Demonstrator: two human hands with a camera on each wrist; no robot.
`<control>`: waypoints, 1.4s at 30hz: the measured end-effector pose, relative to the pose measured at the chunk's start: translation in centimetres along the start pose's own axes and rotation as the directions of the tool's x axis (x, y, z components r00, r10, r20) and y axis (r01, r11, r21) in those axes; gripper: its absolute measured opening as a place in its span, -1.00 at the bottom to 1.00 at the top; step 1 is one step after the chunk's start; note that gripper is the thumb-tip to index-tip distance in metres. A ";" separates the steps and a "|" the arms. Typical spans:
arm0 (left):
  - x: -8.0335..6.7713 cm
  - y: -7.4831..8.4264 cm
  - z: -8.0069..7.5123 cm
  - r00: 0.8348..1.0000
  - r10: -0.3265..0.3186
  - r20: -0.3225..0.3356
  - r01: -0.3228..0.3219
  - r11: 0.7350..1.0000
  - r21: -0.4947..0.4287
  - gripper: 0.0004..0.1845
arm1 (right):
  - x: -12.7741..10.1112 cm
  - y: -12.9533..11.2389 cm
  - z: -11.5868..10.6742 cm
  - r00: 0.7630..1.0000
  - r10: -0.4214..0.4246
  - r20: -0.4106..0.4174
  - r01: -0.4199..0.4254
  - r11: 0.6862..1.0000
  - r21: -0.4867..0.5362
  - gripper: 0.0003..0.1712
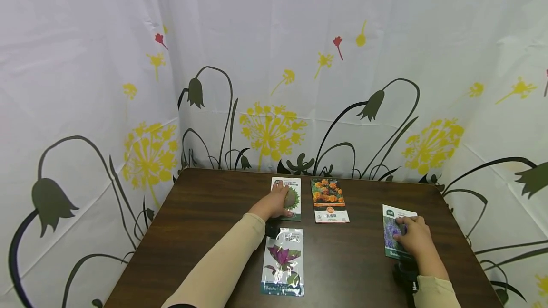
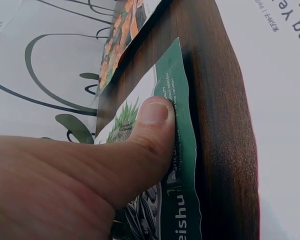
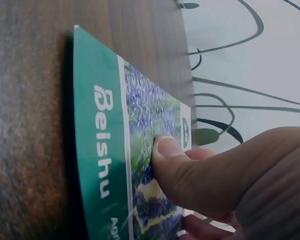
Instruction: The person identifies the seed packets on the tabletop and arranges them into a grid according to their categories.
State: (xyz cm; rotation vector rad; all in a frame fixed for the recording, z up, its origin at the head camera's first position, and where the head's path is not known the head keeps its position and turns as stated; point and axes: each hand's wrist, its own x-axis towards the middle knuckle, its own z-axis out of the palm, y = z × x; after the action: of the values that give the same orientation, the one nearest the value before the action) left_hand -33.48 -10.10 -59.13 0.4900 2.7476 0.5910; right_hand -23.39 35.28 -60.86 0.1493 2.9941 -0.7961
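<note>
My left hand (image 1: pixel 274 203) rests across a sunflower seed packet (image 1: pixel 295 184) at the back of the table. In the left wrist view, its thumb presses on the packet's printed front (image 2: pixel 177 80); its other fingers are hidden there. At the right, my right hand (image 1: pixel 416 239) pinches a lavender seed packet (image 1: pixel 390 239) by its right side. The right wrist view shows the thumb on the purple-flower picture (image 3: pixel 150 110), with fingers curled at the packet's edge.
A marigold seed packet (image 1: pixel 329 198) lies just right of the sunflower one. Nearer the front, a shiny packet with a purple flower (image 1: pixel 282 263) lies on the brown wooden table (image 1: pixel 351 270). A flower-printed white curtain (image 1: pixel 274 51) hangs behind the table's back edge.
</note>
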 end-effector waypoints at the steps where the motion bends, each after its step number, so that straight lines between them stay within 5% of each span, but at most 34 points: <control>1: 0.0 0.0 0.0 1.000 0.000 0.001 0.000 1.000 -0.002 0.12 | 0.0 0.1 0.0 1.000 -0.019 -0.005 0.019 1.000 -0.006 -0.39; 16: 0.0 -0.2 0.1 1.000 0.013 -0.008 -0.013 1.000 -0.010 0.11 | -0.8 -0.1 0.1 0.999 -0.005 0.036 0.006 0.999 -0.049 -0.07; 42: -0.2 0.1 -0.1 1.000 0.018 -0.011 -0.018 1.000 -0.004 0.08 | -3.4 -1.9 1.6 0.998 -0.046 0.051 0.050 0.995 -0.084 -0.11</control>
State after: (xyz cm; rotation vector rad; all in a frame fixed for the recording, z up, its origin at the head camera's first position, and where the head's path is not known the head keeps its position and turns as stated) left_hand -33.29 -10.10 -58.92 0.5125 2.7542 0.6050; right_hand -20.24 32.55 -61.06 0.0548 2.9893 -0.6639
